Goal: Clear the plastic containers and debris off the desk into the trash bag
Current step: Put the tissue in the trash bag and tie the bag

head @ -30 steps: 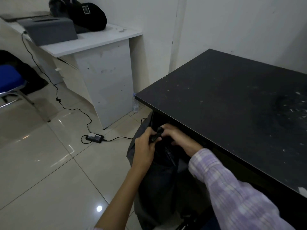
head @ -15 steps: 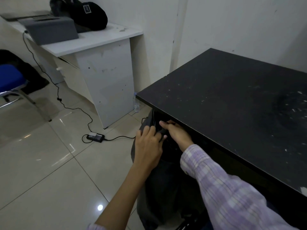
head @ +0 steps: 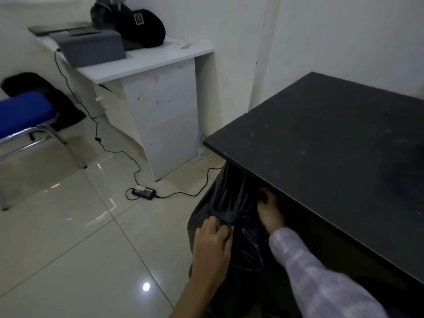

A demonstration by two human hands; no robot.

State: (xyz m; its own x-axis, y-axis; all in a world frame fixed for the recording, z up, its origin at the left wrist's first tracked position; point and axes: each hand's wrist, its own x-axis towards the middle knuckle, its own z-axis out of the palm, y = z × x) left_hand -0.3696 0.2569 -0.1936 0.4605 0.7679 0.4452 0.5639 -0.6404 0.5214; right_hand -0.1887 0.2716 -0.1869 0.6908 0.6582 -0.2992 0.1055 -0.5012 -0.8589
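Observation:
A black trash bag [head: 231, 193] stands on the floor against the front-left edge of the black desk [head: 332, 143]. Its neck is gathered into a knot [head: 229, 217]. My left hand [head: 212, 239] pinches a strand of the bag just below the knot. My right hand [head: 269, 211], in a lilac checked sleeve, grips the bag's plastic on the far side, partly tucked under the desk edge. The desk top shows only pale specks and smudges; I see no containers on it.
A white desk [head: 146, 65] stands at the back left with a grey printer [head: 91, 48] and a black bag [head: 137, 27] on it. A power adapter [head: 143, 193] and its cable lie on the tiled floor. A blue chair [head: 23, 115] is at the left. A small bottle [head: 200, 143] stands by the wall.
My hands have moved apart and pulled the bag's strands outward, so the knot now shows between them. The view has shifted left and lower.

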